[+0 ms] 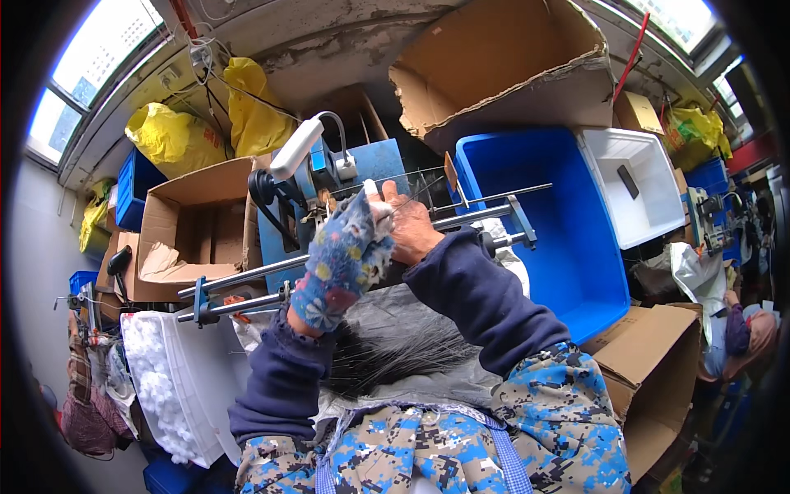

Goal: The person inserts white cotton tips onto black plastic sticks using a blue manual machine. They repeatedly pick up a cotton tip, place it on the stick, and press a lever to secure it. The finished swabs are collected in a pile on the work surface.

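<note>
My left hand (344, 255), in a blue floral fabric cover, meets my bare right hand (409, 226) in front of a small blue bench machine (380, 156). White wrapping shows on fingertips where the hands meet. Both hands have their fingers bent and pressed together, and what lies between them is too small or hidden to name. Thin dark wires (426, 188) stick out beside the right fingers. Below the hands, a bundle of fine black wires (395, 350) rests on grey sheeting (440, 300) over my lap. Metal guide rods (255, 276) run across under my wrists.
Right of the machine stands a deep blue bin (576, 247), with a white tub (629, 185) beyond. Open cardboard boxes stand left (202, 222), behind (502, 62) and near right (650, 370). A white bin (193, 387) holds white pieces. A power strip (296, 150) tops the machine. People work at both sides.
</note>
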{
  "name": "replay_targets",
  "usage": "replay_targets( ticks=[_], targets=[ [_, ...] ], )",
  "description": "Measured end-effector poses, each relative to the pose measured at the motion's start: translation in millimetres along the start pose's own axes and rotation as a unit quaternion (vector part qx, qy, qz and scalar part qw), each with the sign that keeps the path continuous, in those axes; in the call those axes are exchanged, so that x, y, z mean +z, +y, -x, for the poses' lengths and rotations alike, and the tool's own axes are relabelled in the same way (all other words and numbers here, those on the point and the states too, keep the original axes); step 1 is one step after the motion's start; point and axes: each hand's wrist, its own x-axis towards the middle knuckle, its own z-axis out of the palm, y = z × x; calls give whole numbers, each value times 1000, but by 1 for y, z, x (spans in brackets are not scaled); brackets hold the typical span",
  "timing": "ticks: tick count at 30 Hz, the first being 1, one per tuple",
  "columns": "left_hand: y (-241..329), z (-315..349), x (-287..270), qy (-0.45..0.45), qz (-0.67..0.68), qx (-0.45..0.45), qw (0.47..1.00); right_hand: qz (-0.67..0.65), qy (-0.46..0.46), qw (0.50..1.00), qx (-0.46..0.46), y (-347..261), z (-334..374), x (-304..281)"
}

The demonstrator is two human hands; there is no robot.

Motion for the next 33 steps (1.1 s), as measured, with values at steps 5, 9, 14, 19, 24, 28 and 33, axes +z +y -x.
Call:
replay_targets(
  ticks=[5,9,14,19,24,28,33],
  targets=[
    [-21,-106,77,-172,-48,-65,982,-393,82,899,-174,31,-4,56],
    [1,-147,114,-294,-191,-130,928,-229,53,960,-155,34,9,42],
    [0,-143,138,-293,-242,-113,918,-100,35,987,-123,35,22,29],
    [-4,-135,134,-280,-234,-115,924,-60,28,991,-120,29,21,24],
    [-9,-130,130,-277,-226,-117,927,-49,29,989,-135,22,17,32],
    [-11,-127,127,-271,-214,-116,931,-41,33,988,-142,16,13,39],
    [-13,-123,128,-269,-199,-111,936,-29,39,988,-146,15,10,44]
  ],
)
